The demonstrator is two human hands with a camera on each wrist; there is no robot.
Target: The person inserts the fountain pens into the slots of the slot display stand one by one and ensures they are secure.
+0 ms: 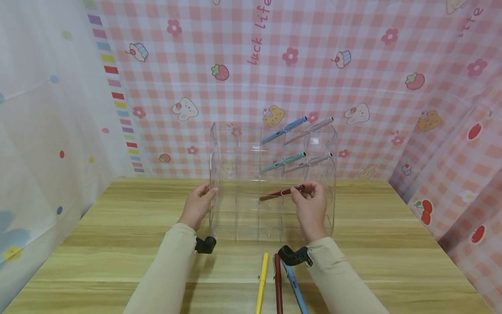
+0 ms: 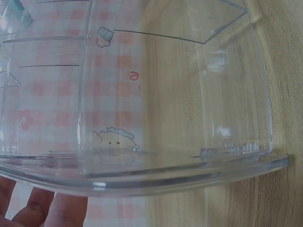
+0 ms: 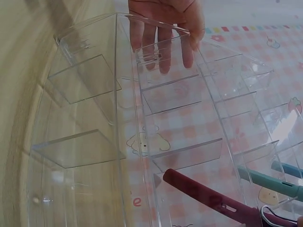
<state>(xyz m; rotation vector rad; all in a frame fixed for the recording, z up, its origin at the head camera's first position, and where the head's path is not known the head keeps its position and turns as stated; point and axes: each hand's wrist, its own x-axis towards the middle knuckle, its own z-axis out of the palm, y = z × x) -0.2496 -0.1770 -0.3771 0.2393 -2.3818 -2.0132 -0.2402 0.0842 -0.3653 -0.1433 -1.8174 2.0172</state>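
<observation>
A clear acrylic pen rack [image 1: 247,220] with several tiers and dividers stands upright on the table. My left hand [image 1: 198,205] holds its left side edge, the thumb at the front and the fingers along the outside; those fingers [image 2: 66,210] show beneath the panel in the left wrist view. With thumb and fingers, my right hand [image 1: 311,209] pinches a dark red pen [image 1: 276,194] near its capped end. This pen slants across a lower tier, its other end pointing left. Higher in the rack lie a blue pen [image 1: 284,131], a teal pen [image 1: 283,162] and two pale pens [image 1: 310,131].
In front of the rack, on the wooden table [image 1: 372,244], lie a yellow pen [image 1: 262,283], another dark red pen [image 1: 278,285] and a blue pen [image 1: 296,290]. A pink checked cloth [image 1: 243,96] hangs behind. Black wrist mounts [image 1: 292,255] sit at both cuffs.
</observation>
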